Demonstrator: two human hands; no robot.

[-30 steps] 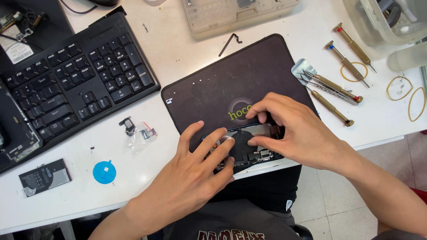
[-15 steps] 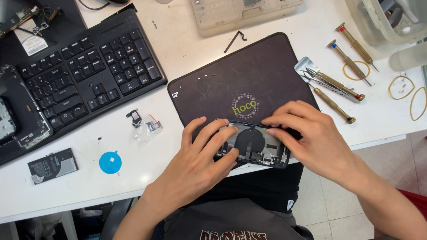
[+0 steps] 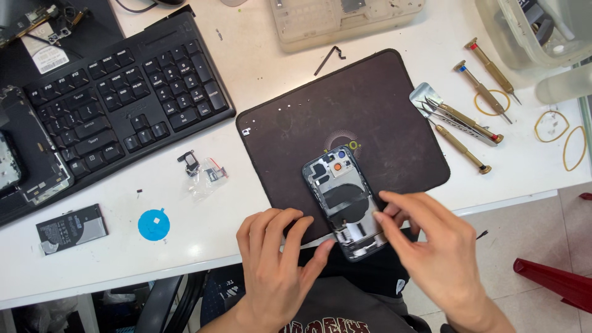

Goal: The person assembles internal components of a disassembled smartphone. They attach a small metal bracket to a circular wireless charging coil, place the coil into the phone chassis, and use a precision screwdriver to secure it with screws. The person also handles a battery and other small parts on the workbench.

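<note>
Hands [image 3: 357, 259] flank opened phone [image 3: 343, 206]; screwdrivers [image 3: 481, 92] right, keyboard [image 3: 123, 98] left.

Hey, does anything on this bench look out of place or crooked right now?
The opened phone housing lies tilted on the dark work mat, its lower end hanging over the table's edge between the left hand and right hand. Loose rubber bands lie scattered at the right.
</note>
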